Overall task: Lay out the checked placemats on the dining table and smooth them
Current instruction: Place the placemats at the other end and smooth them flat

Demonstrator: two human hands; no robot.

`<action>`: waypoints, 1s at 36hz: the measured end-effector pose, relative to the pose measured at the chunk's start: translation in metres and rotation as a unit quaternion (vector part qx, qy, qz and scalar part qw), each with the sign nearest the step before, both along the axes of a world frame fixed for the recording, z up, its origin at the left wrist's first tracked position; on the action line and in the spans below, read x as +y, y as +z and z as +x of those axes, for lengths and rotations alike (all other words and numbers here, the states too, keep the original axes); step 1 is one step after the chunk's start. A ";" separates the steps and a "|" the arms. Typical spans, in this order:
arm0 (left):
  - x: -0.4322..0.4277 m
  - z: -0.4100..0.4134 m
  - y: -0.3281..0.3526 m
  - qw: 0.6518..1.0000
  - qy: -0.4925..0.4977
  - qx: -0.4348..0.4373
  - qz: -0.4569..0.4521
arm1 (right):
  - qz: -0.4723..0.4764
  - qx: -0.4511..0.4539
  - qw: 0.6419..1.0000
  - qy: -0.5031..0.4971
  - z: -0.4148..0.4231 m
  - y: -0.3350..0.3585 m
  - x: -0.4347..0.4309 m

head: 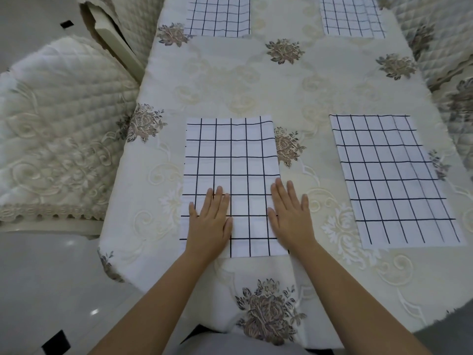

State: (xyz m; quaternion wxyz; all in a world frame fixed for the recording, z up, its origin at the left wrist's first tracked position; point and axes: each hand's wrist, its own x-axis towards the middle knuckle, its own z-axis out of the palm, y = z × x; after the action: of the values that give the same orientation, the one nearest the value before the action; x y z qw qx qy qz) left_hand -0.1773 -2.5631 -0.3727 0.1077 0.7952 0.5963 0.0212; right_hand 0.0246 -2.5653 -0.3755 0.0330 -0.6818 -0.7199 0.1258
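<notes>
My left hand (211,221) lies flat on the near checked placemat (230,155), fingers (218,198) straight, gripping nothing. My right hand (290,219) lies just as flat across its right edge, partly on the bench (256,85). A second placemat (391,180) lies to the right, apart. A third placemat (217,16) and a fourth placemat (350,16) lie on the far side.

My table (120,190) wears a floral cloth (294,96). Flat on it: near-left mat (230,155), near-right mat (389,175), far-left mat (220,16), far-right mat (350,16).
</notes>
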 end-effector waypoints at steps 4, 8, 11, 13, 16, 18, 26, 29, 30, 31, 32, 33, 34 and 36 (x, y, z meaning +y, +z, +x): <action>-0.002 -0.005 -0.002 1.000 0.026 0.014 0.001 | -0.008 -0.003 1.000 0.006 0.005 0.000 0.000; -0.004 0.000 -0.001 0.999 0.037 0.013 0.002 | -0.014 -0.001 1.000 0.003 0.003 0.000 0.000; -0.005 0.004 -0.001 0.999 0.037 0.018 0.004 | -0.015 0.007 1.000 0.003 0.004 0.001 -0.001; -0.004 0.005 -0.001 0.999 0.033 0.015 0.019 | -0.014 0.020 1.000 0.004 0.002 0.003 0.001; 0.003 0.004 -0.001 0.998 0.029 0.002 0.063 | -0.026 0.052 0.998 -0.012 -0.004 0.010 0.003; 0.011 0.005 0.000 0.994 0.029 -0.005 0.107 | -0.027 0.060 0.998 -0.019 -0.012 0.014 0.007; 0.048 0.016 0.015 0.995 0.031 -0.001 0.093 | -0.031 -0.031 0.999 0.013 -0.051 0.020 0.035; 0.058 0.021 0.014 0.999 -0.024 -0.026 0.039 | -0.069 -0.003 0.997 0.045 -0.061 0.019 0.047; 0.059 0.023 0.012 0.998 -0.038 -0.035 0.020 | -0.080 -0.002 0.996 0.046 -0.062 0.018 0.049; 0.062 0.024 0.012 0.998 -0.045 -0.031 -0.008 | -0.082 -0.002 0.996 0.043 -0.062 0.017 0.053; 0.062 0.025 0.009 0.998 -0.050 -0.028 -0.011 | -0.080 -0.002 0.996 0.040 -0.062 0.016 0.054; 0.063 0.025 0.007 0.998 -0.053 -0.021 -0.009 | -0.082 0.004 0.996 0.035 -0.063 0.016 0.056; 0.064 0.024 0.004 0.998 -0.054 -0.017 -0.018 | -0.080 0.007 0.996 0.027 -0.062 0.014 0.058; 0.068 0.019 0.003 0.997 -0.051 -0.016 -0.046 | -0.056 0.011 0.998 0.015 -0.060 0.012 0.059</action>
State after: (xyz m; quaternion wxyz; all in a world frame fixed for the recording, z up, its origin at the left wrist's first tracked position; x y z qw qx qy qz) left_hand -0.1580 -2.4953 -0.3697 0.1551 0.8184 0.5534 0.0009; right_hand -0.0350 -2.5064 -0.3639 0.0012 -0.6704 -0.7214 0.1737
